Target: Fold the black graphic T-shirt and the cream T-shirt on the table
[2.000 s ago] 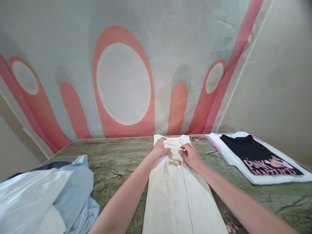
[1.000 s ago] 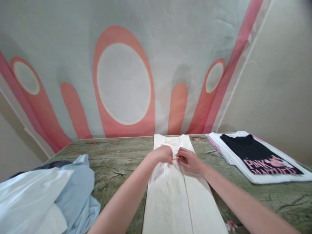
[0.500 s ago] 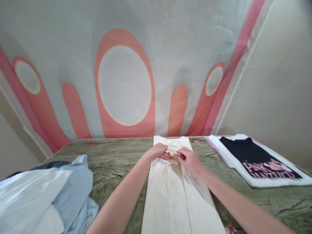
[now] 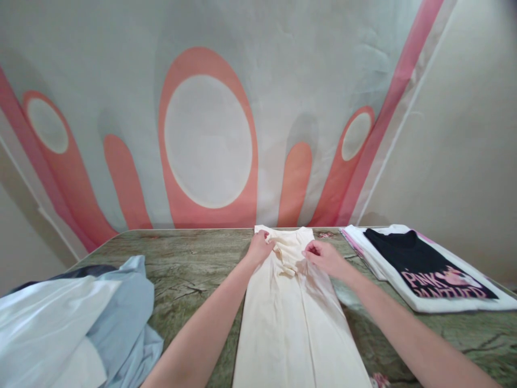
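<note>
A long cream dress (image 4: 278, 323) lies lengthwise down the middle of the table, its neck end at the far edge. A gathered band with a small knot-like bunch (image 4: 287, 268) crosses its waist. My left hand (image 4: 259, 250) is closed at the dress's left edge, above the waist, fingers bent over the cloth. Opposite it, my right hand (image 4: 324, 258) has thumb and fingertips pinched together at the right edge. The exact grip of both hands is partly hidden by the fingers.
On the wood-patterned table (image 4: 194, 269), a loose heap of white and light-blue clothes (image 4: 125, 318) lies at the left. Folded T-shirts, with a black printed one (image 4: 428, 264) on top, are stacked at the right. A printed backdrop (image 4: 208, 215) rises behind the far edge.
My hands have moved apart from the middle of the waist, left hand up and left, right hand to the right. The bunched band between them is now uncovered.
</note>
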Motion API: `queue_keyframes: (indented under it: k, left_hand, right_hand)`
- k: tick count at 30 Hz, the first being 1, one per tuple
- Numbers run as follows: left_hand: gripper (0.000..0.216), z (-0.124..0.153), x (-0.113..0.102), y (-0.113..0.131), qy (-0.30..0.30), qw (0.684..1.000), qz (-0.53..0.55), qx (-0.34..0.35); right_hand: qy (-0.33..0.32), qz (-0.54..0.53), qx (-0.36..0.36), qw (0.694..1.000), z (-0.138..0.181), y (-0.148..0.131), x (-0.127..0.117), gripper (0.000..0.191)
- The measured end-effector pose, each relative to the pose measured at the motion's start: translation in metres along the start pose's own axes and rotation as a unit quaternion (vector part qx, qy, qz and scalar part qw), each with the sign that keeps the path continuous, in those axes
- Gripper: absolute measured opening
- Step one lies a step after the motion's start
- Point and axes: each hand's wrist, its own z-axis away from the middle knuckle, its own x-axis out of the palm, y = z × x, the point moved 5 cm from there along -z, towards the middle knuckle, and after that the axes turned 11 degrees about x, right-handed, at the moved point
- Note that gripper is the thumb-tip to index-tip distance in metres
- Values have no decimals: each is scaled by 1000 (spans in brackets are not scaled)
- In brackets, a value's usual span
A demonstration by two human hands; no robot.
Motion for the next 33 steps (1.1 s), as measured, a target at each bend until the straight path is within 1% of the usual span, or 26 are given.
queue_keyframes:
  k: [2, 4, 7, 10, 15, 18, 21, 23, 24, 27, 30, 33]
  left_hand:
    - [24, -5, 2, -2, -4, 1000, -22, 1]
    - [17, -11, 5, -2, -18, 999, -35, 2]
    - [10, -22, 12, 1, -38, 999, -37, 6]
    - [10, -32, 17, 3, -27, 999, -28, 3]
    - [11, -35, 23, -3, 20, 1000, -12, -5]
    - [9, -31, 24, -5, 42, 999, -4, 9]
    - [8, -28, 24, -4, 49, 998, 3, 32]
    - [7, -27, 24, -2, 47, 998, 8, 44]
    - [7, -27, 24, -2, 46, 998, 10, 47]
    - [8, -27, 24, -1, 44, 998, 15, 46]
    - [22, -26, 25, -2, 40, 999, 21, 28]
    - [38, -25, 27, -3, 19, 999, 26, 18]
  right_hand:
    - [-19, 26, -4, 999, 11, -2, 5, 18]
    - [-33, 48, -7, 998, 28, -7, 14, 17]
    - [1, 70, -3, 998, 54, -13, 25, 19]
    - [34, 100, -8, 994, 66, -15, 33, 19]
    - [46, 131, -21, 990, 67, -15, 36, 7]
    - [43, 124, -12, 991, 67, -12, 35, 8]
    - [35, 109, -3, 993, 68, -9, 36, 9]
    - [36, 102, 8, 994, 69, -7, 36, 6]
    - [42, 103, 17, 994, 69, -6, 36, 5]
    - [68, 126, 24, 989, 70, -7, 35, 13]
    - [70, 155, 2, 985, 70, -12, 35, 10]
    - [60, 163, 4, 985, 70, -14, 34, 7]
